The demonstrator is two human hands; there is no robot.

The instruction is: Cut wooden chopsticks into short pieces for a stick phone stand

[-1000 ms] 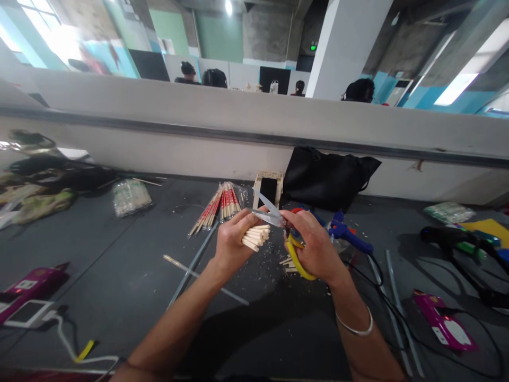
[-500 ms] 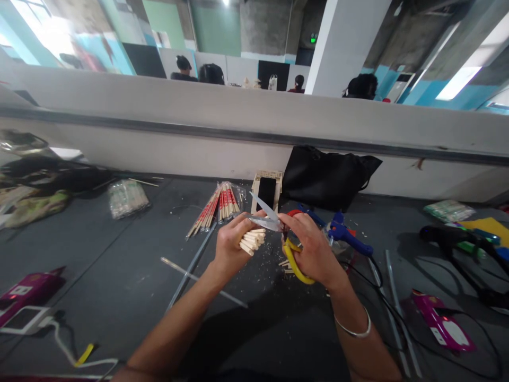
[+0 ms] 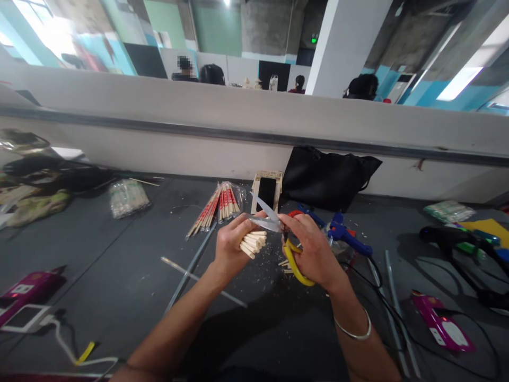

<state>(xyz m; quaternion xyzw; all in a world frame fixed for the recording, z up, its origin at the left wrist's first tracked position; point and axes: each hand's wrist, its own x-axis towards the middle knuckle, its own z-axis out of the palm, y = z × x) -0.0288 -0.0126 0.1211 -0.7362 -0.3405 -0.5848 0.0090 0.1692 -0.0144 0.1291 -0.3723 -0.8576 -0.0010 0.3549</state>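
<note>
My left hand (image 3: 230,244) is wrapped round a bundle of pale wooden sticks (image 3: 253,244), their ends facing me. In my right hand (image 3: 316,252) is a pair of scissors (image 3: 293,260) with yellow and red handles, its blades spread apart. The lower blade lies close to my left thumb and the top of the bundle; whether it touches them I cannot tell. Below the scissors, short cut stick pieces (image 3: 286,267) lie on the dark table (image 3: 131,286). Further back are chopsticks with red wrappers (image 3: 217,207), partly in clear plastic.
A phone (image 3: 265,193) rests on a small wooden frame beside a black bag (image 3: 330,178). A blue glue gun (image 3: 350,236) lies right of my hand. Clear glue sticks (image 3: 191,268), a stick pack (image 3: 129,197) and magenta boxes (image 3: 443,321) are around. People sit beyond the partition (image 3: 178,103).
Almost nothing differs. Both hands, the bundle and the open scissors keep nearly the same place, with only a tiny shift in the view.
</note>
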